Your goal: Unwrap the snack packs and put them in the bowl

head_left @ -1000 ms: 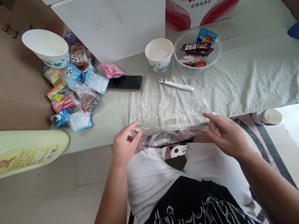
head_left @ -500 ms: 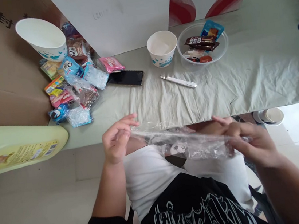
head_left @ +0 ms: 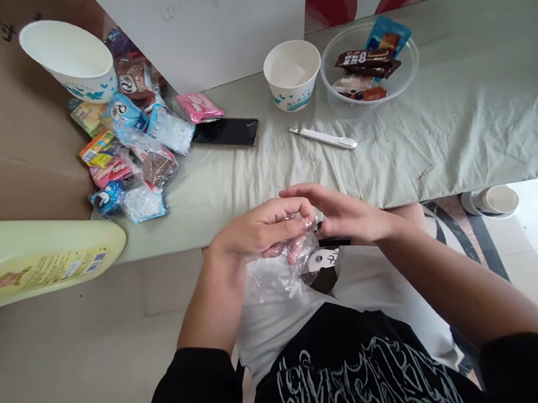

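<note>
Above my lap, my left hand is closed on a clear plastic bag, its fingers bunching the film. The crumpled bag hangs below the palm, over my white shorts. Close beside it, my right hand has its fingers apart and curved towards the left fingertips; whether it touches the film I cannot tell. A white utility knife lies on the cloth-covered table beyond my hands. Left of the knife rests a black phone.
Wrapped snacks lie heaped at the left, with a large paper cup above them. A smaller paper cup and a clear plastic bowl of snacks stand before white boxes. A yellow-green bottle juts in at the left.
Both hands have come together in the middle. The bag, stretched between them before, is now bunched in my left hand, and my right hand has loosened its grip.
</note>
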{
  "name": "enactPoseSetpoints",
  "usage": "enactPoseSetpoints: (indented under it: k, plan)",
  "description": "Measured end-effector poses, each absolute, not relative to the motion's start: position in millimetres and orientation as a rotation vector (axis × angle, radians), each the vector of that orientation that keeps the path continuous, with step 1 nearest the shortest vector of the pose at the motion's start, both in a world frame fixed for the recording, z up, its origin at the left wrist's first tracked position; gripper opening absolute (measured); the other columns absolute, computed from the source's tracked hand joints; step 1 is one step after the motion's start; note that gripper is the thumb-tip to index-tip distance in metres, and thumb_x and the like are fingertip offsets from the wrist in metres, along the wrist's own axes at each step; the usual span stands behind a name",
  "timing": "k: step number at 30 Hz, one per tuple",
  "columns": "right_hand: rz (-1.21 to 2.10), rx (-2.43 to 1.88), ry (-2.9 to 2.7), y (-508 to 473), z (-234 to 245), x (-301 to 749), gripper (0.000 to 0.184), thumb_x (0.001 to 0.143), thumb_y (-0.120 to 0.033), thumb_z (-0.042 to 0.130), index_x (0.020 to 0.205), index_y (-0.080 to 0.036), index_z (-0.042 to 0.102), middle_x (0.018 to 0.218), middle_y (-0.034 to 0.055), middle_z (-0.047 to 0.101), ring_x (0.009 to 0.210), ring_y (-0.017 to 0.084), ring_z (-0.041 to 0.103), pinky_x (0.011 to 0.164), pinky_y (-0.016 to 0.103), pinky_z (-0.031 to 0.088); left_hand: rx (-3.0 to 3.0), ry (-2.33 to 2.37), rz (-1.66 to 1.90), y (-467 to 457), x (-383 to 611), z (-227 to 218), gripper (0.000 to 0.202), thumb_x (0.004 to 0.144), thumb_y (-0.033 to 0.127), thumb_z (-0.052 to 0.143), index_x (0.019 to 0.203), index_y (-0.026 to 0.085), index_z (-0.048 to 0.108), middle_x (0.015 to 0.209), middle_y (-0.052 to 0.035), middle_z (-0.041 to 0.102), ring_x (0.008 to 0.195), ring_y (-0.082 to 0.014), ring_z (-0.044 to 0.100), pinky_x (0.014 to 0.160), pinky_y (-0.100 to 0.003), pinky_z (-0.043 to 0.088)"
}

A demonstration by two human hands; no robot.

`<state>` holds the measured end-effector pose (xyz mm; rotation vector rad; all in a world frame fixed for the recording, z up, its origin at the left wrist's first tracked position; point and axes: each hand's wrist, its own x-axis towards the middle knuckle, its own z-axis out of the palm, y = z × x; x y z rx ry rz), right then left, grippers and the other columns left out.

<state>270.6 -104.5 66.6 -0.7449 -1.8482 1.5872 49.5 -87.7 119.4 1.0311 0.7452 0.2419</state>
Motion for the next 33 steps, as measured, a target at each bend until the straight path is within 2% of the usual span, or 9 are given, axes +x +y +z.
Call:
enactPoseSetpoints:
  k: [4,6,11,16,18,22,25,28,33]
  plan:
    - [1.434,-0.726,-1.944,-90,73,252,0.041,0.101,-0.043,0.046,0.136,-0.025,0.056,0.141,0.0083,0.063,0.15,0.025,0.043,0.127,0.053,0.028,0.958,0.662,0.178,-86,51,142,0.02,0.073,0.029,0.082,0.072,0.021,0.064,0.047,0.0005,0.058,0.027,-0.0087,0.037,0.028,-0.022,0.023]
    - [1.26,-0.734,-2.174,-93,75,251,0.034,0.093,-0.027,0.054,0.126,-0.024,0.063,0.121,0.0061,0.071,0.136,0.026,0.057,0.128,0.059,0.019,0.922,0.71,0.239,-87,46,145,0.021,0.071,0.025,0.084,0.072,0.02,0.064,0.045,0.0016,0.054,0.026,-0.0083,0.037,0.029,-0.022,0.026]
    - [0.94,-1.082,-2.374,-125,62,272,0.021,0.093,-0.021,0.05,0.106,-0.021,0.066,0.069,-0.0011,0.064,0.068,0.017,0.063,0.092,0.044,0.052,1.01,0.87,0.922,-83,22,138,0.029,0.08,0.04,0.078,0.075,0.02,0.058,0.047,0.0037,0.056,0.027,-0.0052,0.033,0.026,-0.015,0.019]
    - [1.151,-1.051,-2.195,-152,62,298,0.015,0.097,-0.019,0.05,0.093,-0.023,0.064,0.08,0.0017,0.07,0.072,0.016,0.066,0.066,0.03,0.052,0.983,0.657,1.086,-82,3,125,0.034,0.083,0.04,0.073,0.071,0.022,0.047,0.04,0.0084,0.045,0.023,-0.0049,0.025,0.025,-0.015,0.025]
    - [0.986,-1.079,-2.073,-150,72,295,0.014,0.096,-0.024,0.057,0.108,-0.024,0.063,0.097,0.0062,0.071,0.088,0.02,0.07,0.077,0.035,0.057,0.987,0.584,0.982,-88,7,125,0.033,0.085,0.039,0.071,0.069,0.021,0.048,0.043,0.0052,0.049,0.026,-0.0063,0.033,0.029,-0.016,0.031]
    - [0.65,-0.877,-2.192,-133,85,263,0.056,0.087,-0.045,0.071,0.136,-0.024,0.055,0.136,0.014,0.061,0.128,0.033,0.058,0.105,0.05,0.049,0.986,0.511,0.924,-102,21,131,0.029,0.088,0.037,0.067,0.071,0.02,0.049,0.047,0.0036,0.052,0.031,-0.0079,0.039,0.033,-0.019,0.039]
    - [0.383,-0.968,-2.156,-129,73,238,0.019,0.095,-0.023,0.056,0.112,-0.026,0.065,0.099,0.005,0.072,0.094,0.022,0.067,0.09,0.041,0.05,0.924,0.566,1.028,-105,23,135,0.026,0.089,0.035,0.065,0.074,0.021,0.049,0.052,0.0049,0.055,0.028,-0.0053,0.028,0.028,-0.017,0.029]
    - [0.256,-1.066,-2.003,-145,52,230,0.018,0.093,-0.011,0.051,0.086,-0.024,0.062,0.071,-0.0004,0.064,0.067,0.016,0.059,0.073,0.034,0.044,0.857,0.703,1.19,-103,18,134,0.024,0.086,0.031,0.068,0.075,0.021,0.049,0.054,0.0069,0.053,0.028,-0.003,0.022,0.026,-0.016,0.02]
    - [1.187,-0.779,-2.383,-182,51,246,0.015,0.089,-0.012,0.058,0.098,-0.022,0.064,0.081,-0.0007,0.072,0.071,0.014,0.064,0.07,0.029,0.048,0.868,0.721,1.282,-99,16,125,0.025,0.082,0.031,0.07,0.07,0.021,0.051,0.048,0.0071,0.046,0.031,-0.0062,0.032,0.028,-0.018,0.029]
